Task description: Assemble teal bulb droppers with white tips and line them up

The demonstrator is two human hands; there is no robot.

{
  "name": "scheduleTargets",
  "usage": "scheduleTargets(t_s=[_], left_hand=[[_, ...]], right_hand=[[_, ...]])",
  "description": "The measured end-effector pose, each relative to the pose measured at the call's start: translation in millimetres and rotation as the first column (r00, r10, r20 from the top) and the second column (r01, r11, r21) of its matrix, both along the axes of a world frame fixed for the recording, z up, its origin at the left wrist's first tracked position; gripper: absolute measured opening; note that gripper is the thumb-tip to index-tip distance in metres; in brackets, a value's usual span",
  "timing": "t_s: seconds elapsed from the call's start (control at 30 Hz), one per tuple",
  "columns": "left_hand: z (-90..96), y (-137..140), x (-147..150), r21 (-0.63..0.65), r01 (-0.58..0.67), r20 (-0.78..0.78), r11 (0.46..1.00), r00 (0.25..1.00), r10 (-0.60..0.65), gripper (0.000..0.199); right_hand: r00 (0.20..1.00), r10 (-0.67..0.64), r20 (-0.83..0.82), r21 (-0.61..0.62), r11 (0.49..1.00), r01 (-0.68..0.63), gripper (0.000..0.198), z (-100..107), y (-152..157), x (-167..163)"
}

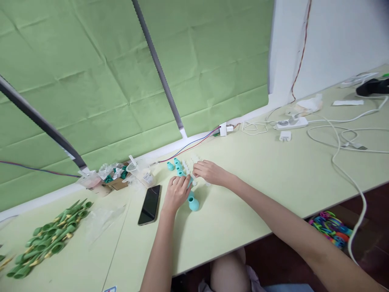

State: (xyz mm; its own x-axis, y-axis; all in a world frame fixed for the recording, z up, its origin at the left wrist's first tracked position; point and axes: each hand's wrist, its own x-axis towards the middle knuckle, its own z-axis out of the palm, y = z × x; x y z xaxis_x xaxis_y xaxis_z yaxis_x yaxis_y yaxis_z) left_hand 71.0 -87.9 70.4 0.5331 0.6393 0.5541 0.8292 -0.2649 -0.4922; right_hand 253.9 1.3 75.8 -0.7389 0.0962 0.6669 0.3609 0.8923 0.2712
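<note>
My left hand is curled over the row of small turquoise vase-shaped pieces, its fingers closed on one turquoise vase that they partly hide. Close to it, my right hand has its fingertips pinched together; what they hold is too small to make out. Behind my hands stand several more turquoise vases, and one sits a little apart to the left. Nearer to me is another round-bellied vase with an open neck. Small white pieces lie beside the row, partly covered by my right hand.
A black phone lies left of my left hand. Green tubular pieces are heaped at the far left. Along the wall are a clear cup, a small cardboard box, and a power strip. A white cable hangs over the right edge.
</note>
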Motion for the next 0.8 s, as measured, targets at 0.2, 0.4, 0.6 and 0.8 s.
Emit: scheduleTargets(t_s=[0.2,0.4,0.6,0.8], left_hand=[[0.5,2,-3,-0.012,0.014,0.017,1.0,1.0,-0.014,0.031],[2.2,1,-1,0.016,0.006,0.057,1.0,0.998,-0.007,0.031],[4.3,-1,-3,0.056,-0.03,0.12,0.998,0.993,0.023,0.032],[4.8,-1,-4,0.084,-0.019,0.112,0.996,0.994,0.01,0.032]], right_hand=[[0.998,0.046,-0.042,-0.118,0.992,-0.051,0.017,-1,0,0],[0.98,0.061,-0.189,0.024,0.998,-0.058,0.021,-12,5,1],[0.964,0.082,-0.253,-0.001,0.996,-0.085,0.022,-21,7,0],[0.927,0.101,-0.362,-0.113,0.982,-0.151,0.027,-21,1,-6]])
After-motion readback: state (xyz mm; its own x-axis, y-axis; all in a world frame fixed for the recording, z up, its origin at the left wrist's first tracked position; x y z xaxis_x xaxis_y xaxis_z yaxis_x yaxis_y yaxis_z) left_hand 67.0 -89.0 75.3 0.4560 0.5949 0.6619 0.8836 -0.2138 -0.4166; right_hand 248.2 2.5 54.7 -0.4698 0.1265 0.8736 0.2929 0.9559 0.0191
